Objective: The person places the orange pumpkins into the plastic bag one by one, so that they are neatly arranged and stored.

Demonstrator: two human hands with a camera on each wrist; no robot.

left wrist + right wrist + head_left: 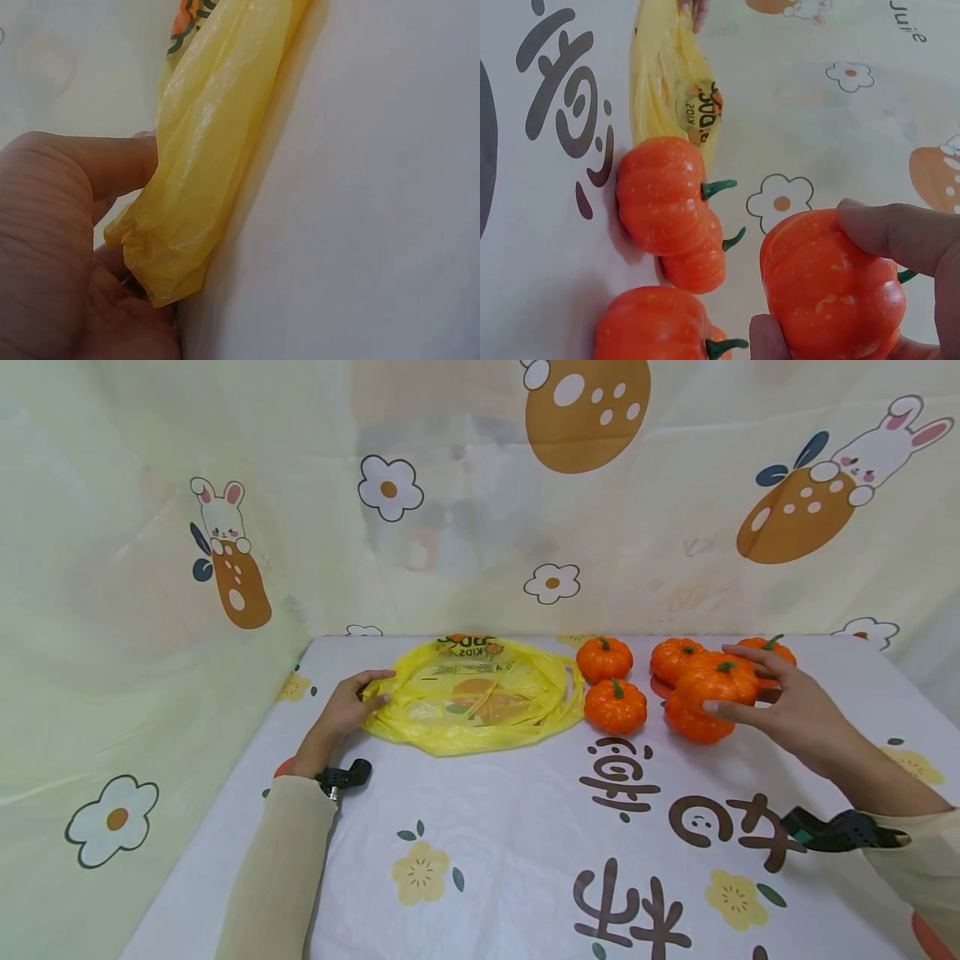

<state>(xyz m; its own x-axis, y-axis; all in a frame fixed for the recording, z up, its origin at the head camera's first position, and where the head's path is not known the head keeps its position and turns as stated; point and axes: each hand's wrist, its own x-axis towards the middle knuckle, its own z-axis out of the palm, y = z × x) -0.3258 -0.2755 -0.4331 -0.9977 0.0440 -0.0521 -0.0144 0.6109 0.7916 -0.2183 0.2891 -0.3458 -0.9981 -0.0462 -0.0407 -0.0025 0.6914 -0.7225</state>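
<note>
A yellow plastic bag (487, 697) with printed lettering lies flattened at the back of the table. My left hand (345, 706) holds its left end, and in the left wrist view the thumb and fingers close around the crumpled plastic (165, 255). On the other side, my right hand (806, 718) grips a small orange toy pumpkin (716, 679) with a green stem. The right wrist view shows this held pumpkin (829, 289) raised off the table, between thumb and fingers. Directly beneath it in the head view is another pumpkin (697, 724), partly covered.
Two pumpkins, a rear one (604, 660) and a front one (617, 707), stand against the bag's right end. Further pumpkins sit behind the right hand's load, one left (672, 656) and one right (780, 650). A printed cloth hangs (465, 552) along the table's back edge.
</note>
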